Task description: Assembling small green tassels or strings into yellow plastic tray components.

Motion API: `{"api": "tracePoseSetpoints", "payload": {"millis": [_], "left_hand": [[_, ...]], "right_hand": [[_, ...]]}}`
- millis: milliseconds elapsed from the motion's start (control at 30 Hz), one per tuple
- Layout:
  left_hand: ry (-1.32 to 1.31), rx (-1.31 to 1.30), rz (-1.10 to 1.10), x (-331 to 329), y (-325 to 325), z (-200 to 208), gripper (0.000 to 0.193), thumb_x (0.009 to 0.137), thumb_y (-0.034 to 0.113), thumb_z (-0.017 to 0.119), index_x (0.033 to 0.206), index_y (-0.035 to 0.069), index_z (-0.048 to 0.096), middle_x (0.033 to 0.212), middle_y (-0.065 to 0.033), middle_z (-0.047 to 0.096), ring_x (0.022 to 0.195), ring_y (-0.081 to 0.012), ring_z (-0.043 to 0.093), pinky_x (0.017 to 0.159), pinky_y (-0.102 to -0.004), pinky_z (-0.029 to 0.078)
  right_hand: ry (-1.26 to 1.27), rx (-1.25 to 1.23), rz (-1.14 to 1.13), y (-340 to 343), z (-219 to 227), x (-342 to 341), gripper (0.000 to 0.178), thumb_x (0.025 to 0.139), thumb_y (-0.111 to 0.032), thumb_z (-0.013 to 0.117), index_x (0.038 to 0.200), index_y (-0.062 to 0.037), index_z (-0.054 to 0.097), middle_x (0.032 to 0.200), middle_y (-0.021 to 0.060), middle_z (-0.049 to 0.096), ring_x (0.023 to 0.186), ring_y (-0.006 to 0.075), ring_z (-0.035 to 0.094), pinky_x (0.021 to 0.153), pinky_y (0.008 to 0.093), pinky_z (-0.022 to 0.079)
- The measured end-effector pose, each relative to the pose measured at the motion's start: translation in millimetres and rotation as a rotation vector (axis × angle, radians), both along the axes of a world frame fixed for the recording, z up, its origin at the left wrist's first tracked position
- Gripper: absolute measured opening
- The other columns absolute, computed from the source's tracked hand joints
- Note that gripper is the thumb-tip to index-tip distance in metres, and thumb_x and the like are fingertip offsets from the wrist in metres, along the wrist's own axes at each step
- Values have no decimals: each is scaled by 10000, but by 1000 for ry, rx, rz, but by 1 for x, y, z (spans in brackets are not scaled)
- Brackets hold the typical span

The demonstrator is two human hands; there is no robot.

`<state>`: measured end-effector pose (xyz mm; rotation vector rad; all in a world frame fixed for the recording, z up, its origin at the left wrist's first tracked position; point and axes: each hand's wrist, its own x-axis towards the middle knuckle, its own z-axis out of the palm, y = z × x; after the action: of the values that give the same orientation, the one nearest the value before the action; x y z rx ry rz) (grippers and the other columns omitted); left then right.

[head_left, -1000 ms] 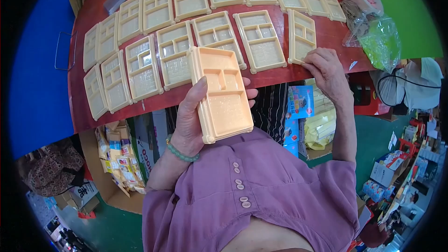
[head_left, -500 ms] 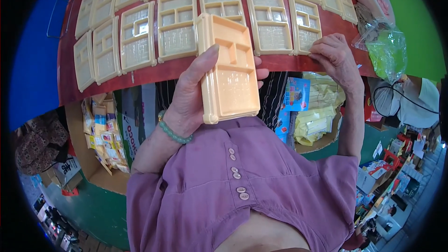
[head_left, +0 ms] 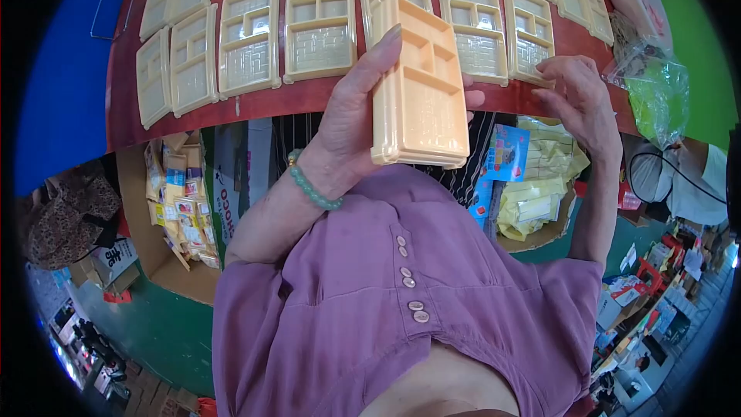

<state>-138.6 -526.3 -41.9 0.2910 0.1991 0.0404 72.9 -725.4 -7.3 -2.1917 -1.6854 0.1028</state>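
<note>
My left hand (head_left: 351, 104), with a green bead bracelet on its wrist, grips cream plastic compartment trays (head_left: 436, 112) in front of my chest. They look like a stack, tilted so the compartments face up; the exact number is hidden. The thumb lies along the left side, and fingertips show past the right side. At the right end of the table's front row lies another compartment tray (head_left: 532, 46). Beside its lower right corner is my right hand (head_left: 583, 100), thumb and fingers apart and holding nothing. Whether a fingertip touches that tray I cannot tell.
Two rows of similar trays (head_left: 251, 38) cover the red table (head_left: 309, 96). A clear plastic bag (head_left: 652, 93) hangs at the right edge. Under the table stand a carton of small packets (head_left: 185, 212) on the left and yellow packaging (head_left: 536, 185) on the right.
My right hand's fingers have spread and drawn off the corner of the end tray. The whole table has shifted right and up in view; my left hand still holds the trays.
</note>
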Motion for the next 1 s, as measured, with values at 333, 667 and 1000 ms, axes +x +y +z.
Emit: {"api": "tracePoseSetpoints", "payload": {"millis": [333, 667, 1000], "left_hand": [[7, 49, 4, 8, -11, 2, 592, 955, 459, 441, 1342, 20, 352, 1208, -207, 538, 1091, -316, 584, 913, -428, 515], [1, 111, -63, 7, -14, 5, 733, 903, 545, 493, 1373, 11, 315, 1265, -231, 496, 1157, -334, 534, 956, -438, 485], [-64, 137, -146, 13, -24, 12, 804, 856, 521, 588, 1383, -4, 283, 1296, -242, 461, 1189, -363, 503, 971, -484, 471]], "right_hand": [[436, 341, 248, 37, 9, -93, 259, 649, -166, 799, 824, -57, 642, 758, 36, 610, 754, 230, 573, 744, 362, 420], [474, 479, 106, 28, -3, -111, 185, 680, -87, 773, 792, -66, 627, 758, 28, 613, 768, 234, 559, 810, 370, 430], [494, 578, 45, 6, -6, -111, 159, 721, -112, 748, 773, -62, 607, 731, 20, 594, 711, 223, 541, 772, 374, 440]]}}
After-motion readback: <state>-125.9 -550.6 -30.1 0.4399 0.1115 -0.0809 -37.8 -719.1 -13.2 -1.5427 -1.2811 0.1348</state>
